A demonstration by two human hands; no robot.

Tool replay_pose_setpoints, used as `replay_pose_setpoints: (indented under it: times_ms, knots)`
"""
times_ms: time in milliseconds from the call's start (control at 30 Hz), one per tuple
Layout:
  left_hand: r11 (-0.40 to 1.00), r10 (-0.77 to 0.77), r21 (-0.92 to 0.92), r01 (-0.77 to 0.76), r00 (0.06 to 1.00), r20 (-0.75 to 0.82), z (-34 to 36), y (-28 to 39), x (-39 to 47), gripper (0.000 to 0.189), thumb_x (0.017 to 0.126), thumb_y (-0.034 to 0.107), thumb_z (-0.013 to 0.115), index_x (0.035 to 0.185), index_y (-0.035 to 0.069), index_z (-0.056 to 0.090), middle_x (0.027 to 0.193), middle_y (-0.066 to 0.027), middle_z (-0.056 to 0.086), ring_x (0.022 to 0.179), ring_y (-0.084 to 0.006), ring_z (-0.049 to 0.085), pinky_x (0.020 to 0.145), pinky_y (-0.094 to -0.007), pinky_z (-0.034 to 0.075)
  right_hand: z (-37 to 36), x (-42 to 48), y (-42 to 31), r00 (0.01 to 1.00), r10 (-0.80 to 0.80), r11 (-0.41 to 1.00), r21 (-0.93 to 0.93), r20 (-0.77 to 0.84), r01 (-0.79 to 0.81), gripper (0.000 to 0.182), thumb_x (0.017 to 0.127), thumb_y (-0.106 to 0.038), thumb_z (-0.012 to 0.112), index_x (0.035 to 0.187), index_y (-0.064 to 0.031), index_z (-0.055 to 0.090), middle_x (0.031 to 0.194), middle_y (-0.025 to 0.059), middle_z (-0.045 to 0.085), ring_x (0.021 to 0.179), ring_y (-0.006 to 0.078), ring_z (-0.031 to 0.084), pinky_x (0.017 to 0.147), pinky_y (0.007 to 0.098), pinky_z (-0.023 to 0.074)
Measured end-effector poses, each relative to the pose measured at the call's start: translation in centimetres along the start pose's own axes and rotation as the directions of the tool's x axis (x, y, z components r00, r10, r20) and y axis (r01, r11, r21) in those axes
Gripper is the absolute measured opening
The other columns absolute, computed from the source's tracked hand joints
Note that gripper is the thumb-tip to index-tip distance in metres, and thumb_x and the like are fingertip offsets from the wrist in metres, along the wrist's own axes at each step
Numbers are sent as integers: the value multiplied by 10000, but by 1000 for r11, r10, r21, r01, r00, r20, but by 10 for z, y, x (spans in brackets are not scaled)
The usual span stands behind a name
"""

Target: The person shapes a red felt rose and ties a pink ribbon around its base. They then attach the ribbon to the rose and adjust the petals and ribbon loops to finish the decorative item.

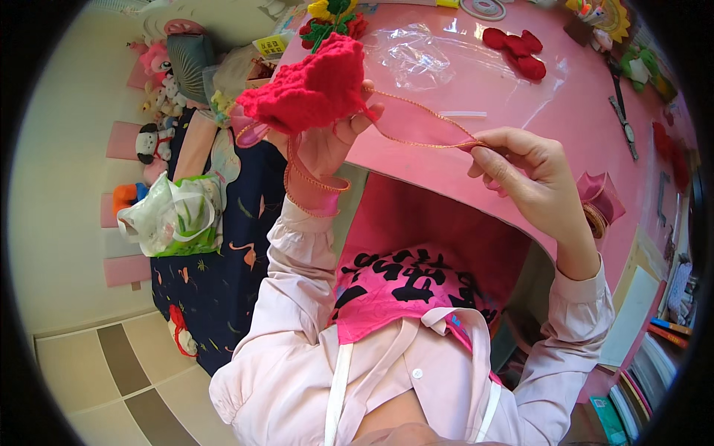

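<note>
My left hand (pixel 329 139), raised at the upper middle, holds a red crocheted piece (pixel 312 83) that hides part of the fingers. A sheer pink ribbon with gold edges (pixel 429 125) runs from beside it to my right hand (pixel 519 173), whose thumb and forefinger pinch it. Another length of this ribbon (pixel 315 189) hangs curled in front of my left wrist, and a loop sticks out left of the red piece. On the pink desk, right of my right wrist, lies a roll of similar ribbon (pixel 599 209).
On the pink desk (pixel 585 100) are crumpled clear plastic (pixel 418 56), red knitted pieces (pixel 519 50), a tape roll (pixel 483 8), a white strip (pixel 463 114) and a wristwatch (pixel 625 125). Crocheted flowers (pixel 334 22) lie behind the red piece. A plastic bag (pixel 178 217) stands on dark cloth at left.
</note>
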State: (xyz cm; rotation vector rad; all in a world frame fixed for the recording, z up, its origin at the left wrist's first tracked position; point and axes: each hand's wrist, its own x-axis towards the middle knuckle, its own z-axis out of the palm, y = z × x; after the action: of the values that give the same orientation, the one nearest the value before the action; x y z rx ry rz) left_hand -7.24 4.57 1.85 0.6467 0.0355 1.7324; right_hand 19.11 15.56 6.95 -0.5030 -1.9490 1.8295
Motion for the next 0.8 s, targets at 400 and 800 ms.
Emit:
replay_pose_setpoints:
  times_ms: [400, 800]
  knots:
    - [986, 7, -169, 12, 994, 110, 17, -15, 5, 848, 644, 324, 780, 1331, 76, 347, 1281, -100, 394, 1218, -295, 375, 1009, -488, 311, 2, -2, 5, 993, -111, 987, -119, -46, 105, 137, 827, -37, 587, 916, 51, 642, 755, 88, 660, 720, 109, 623, 633, 239, 491]
    - [979, -81, 189, 72, 996, 37, 18, -13, 0, 673, 786, 455, 633, 1296, 90, 389, 1206, -104, 456, 1071, -302, 465, 945, -522, 344, 1, -2, 6, 902, -373, 899, -327, -217, 293, 153, 718, -15, 612, 853, 40, 661, 759, 123, 662, 698, 181, 634, 667, 269, 489]
